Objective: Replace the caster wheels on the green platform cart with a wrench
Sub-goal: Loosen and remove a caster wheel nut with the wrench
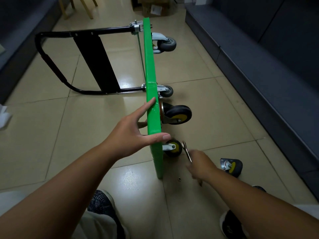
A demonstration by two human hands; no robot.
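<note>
Head view: the only angle, looking down over both forearms.
Green flat-decked platform cart [151, 75]: standing tipped on one long edge on the beige tiled floor [86, 121]. Its wheel side is facing right, and its black tubular handle [57, 69] is lying out to the left.
Left hand [136, 133]: resting on the top edge of the deck with fingers straight. The index finger is lying along the edge and the thumb is reaching over toward the wheel side. The grip is flat, not curling round anything.
Right hand [201, 163]: showing blurred, with the grip closing round the shank of a slim silver metal wrench [187, 152].
Black caster with yellow hub [172, 149]: sitting lowest, at the deck's near corner, with its bracket against the underside.
Key relation: the wrench's long axis is slanting up-left from the right hand, its head just beside that caster. The right hand is the nearer one; the left is working from above the deck edge.
Other wheels: a larger black-and-yellow caster [177, 114] is hanging above, and two grey casters [166, 43] are sitting at the far end. A loose caster [231, 167] is lying on the floor to the right.
Small metal ring [179, 179]: lying near the deck's corner; probably a nut or washer, but too small to tell.
</note>
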